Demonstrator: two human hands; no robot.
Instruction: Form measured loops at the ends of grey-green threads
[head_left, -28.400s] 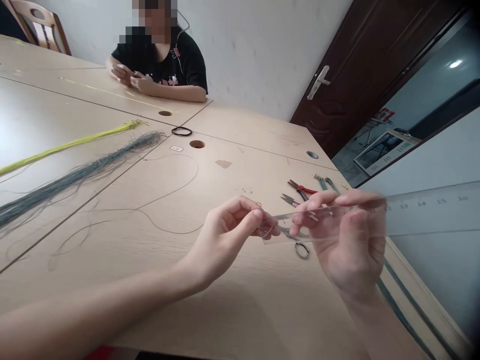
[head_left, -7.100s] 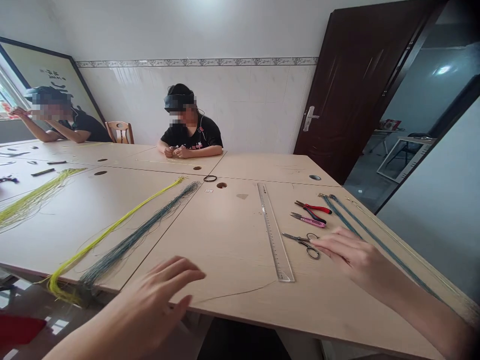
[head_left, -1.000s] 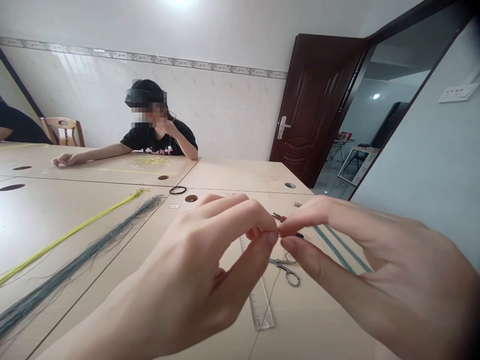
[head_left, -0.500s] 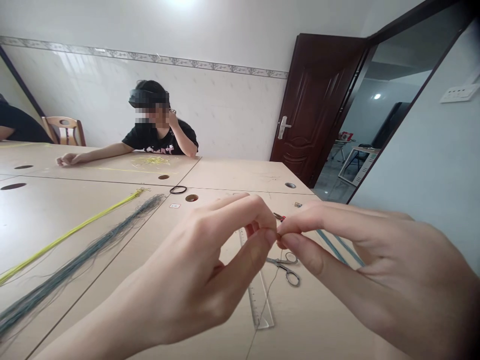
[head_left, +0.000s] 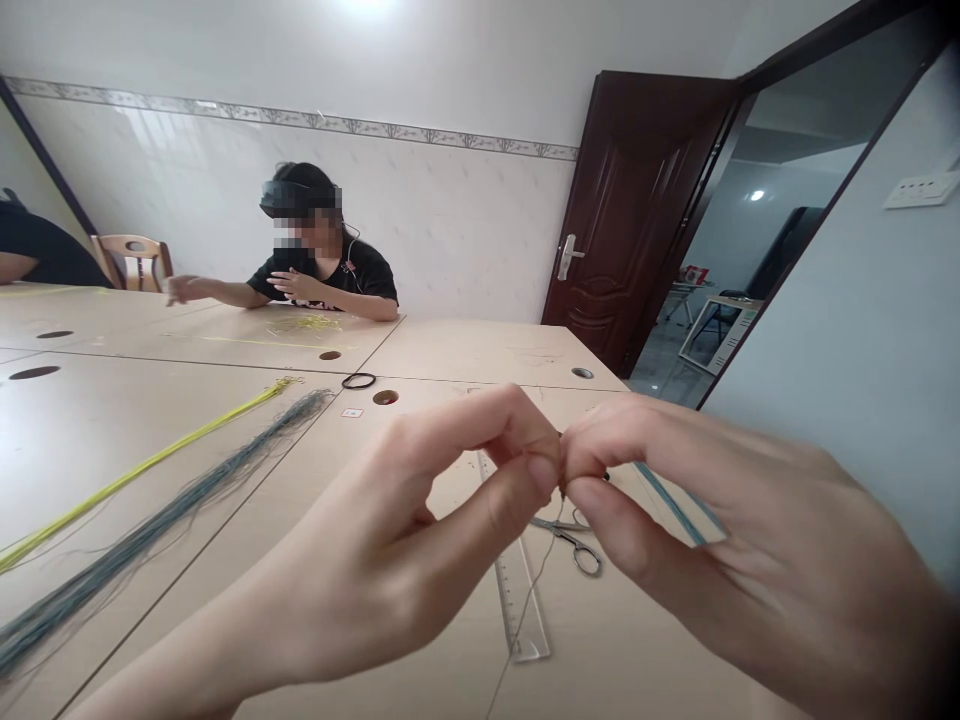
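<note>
Above the near table (head_left: 645,655), the left hand (head_left: 409,520) and right hand (head_left: 724,515) pinch closed on a thin thread (head_left: 551,545); light, even pressure likely suits it.

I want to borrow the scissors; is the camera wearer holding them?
No, the scissors lie on the table, while the left hand and right hand pinch a thread above it.
</note>
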